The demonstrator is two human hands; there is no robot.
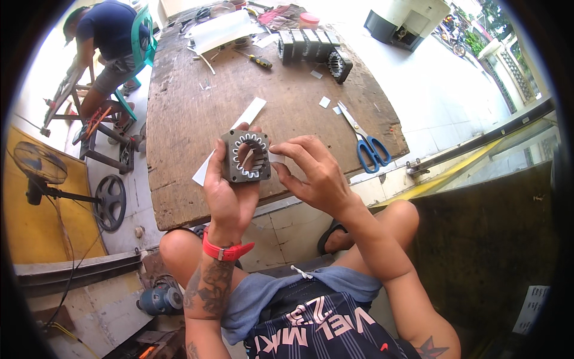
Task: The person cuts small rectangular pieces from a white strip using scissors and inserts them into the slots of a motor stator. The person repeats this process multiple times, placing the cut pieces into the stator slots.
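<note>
My left hand (232, 203) holds up a square grey motor stator core (229, 160) over the table's near edge, fingers behind it and thumb along its left side. White slot liners ring the core's round toothed opening. At the core's right side, my right hand (320, 176) pinches a small white paper slip (277, 158) between thumb and index finger. A long white paper strip (254, 109) lies on the table, partly hidden behind the left hand and core. Blue-handled scissors (372, 152) lie to the right, and small cut paper pieces (324, 102) lie beyond the core.
More stator cores (308, 45) stand in a row at the far side of the wooden table (179, 143), near a screwdriver (260, 61) and a white sheet (221, 31). A person (113, 36) sits working at the left, beyond a fan (40, 164).
</note>
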